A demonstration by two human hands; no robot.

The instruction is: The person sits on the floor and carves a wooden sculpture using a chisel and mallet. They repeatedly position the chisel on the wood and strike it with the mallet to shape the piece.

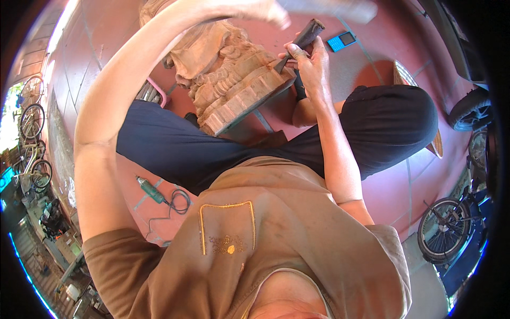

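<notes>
Chisel [308, 35] slanted onto the carving [228, 74], grey bar [340, 8] aloft near its butt

At the far left, bicycles [32, 122] stood along the edge of the view, and a green corded tool [151, 190] lay on the tiled floor [143, 175] beside the seated person. The left arm rose on that side and arched over the carving, so that the left hand [270, 11] came out at the top, beyond the work. It seemed to be grasping the grey bar (blur and the picture's edge hid part of the grip).

The carving, a brown wooden piece with rounded relief, sat in front of the crossed legs. The straight edge of its base ran from near the left thigh up and away to the right, and the chisel met it close to that far right end.

The chisel's long axis leaned across this edge: the narrow tip pointed down and left onto the wood, while the dark, thick end pointed up and right. The right hand [313, 66] grasped it partway along, just right of the base, and was clearly the nearer hand to the point of contact. The bar stretched rightward past the chisel's upper end, apart from it in the view.

Farther right, a blue phone [341, 41] lay on the floor.
</notes>
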